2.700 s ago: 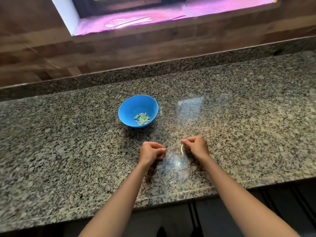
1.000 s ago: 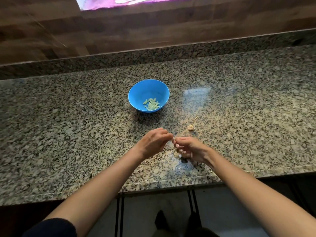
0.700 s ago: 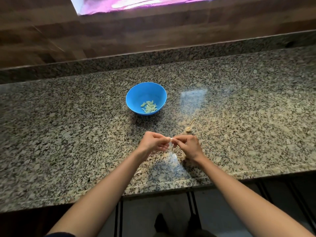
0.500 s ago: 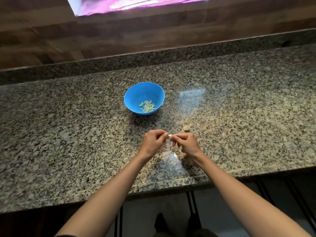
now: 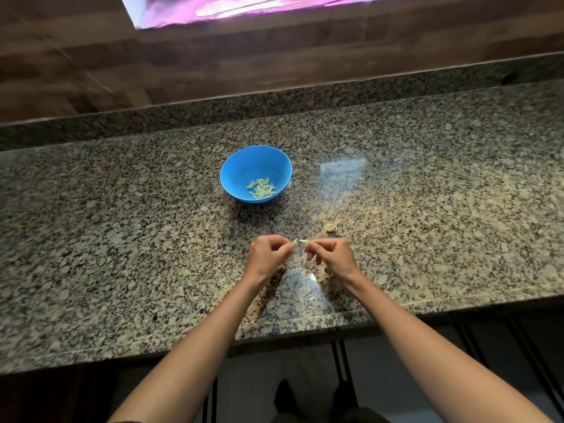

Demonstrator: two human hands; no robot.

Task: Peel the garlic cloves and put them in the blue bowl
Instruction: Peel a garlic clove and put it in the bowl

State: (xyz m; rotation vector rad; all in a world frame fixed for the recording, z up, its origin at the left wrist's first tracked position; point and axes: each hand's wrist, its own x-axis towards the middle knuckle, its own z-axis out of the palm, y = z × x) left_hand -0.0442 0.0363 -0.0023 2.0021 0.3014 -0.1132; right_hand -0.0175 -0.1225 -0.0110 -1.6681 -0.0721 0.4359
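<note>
Daylight enters through the window at the top, which is blown out to white and pink, while the room is dim and the floor below is nearly black. The polished worktop throws back a pale square of glare right of the blue bowl and a smaller bright patch nearer the front edge, and the bowl casts a soft shadow toward the viewer. The wide lens bows the worktop's edges, and the wooden wall at upper left is smeared with blur.

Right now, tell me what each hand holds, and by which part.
The right hand pinches a garlic clove by one end, its tip poking out. The left hand pinches a pale sliver beside that tip, probably skin.
</note>
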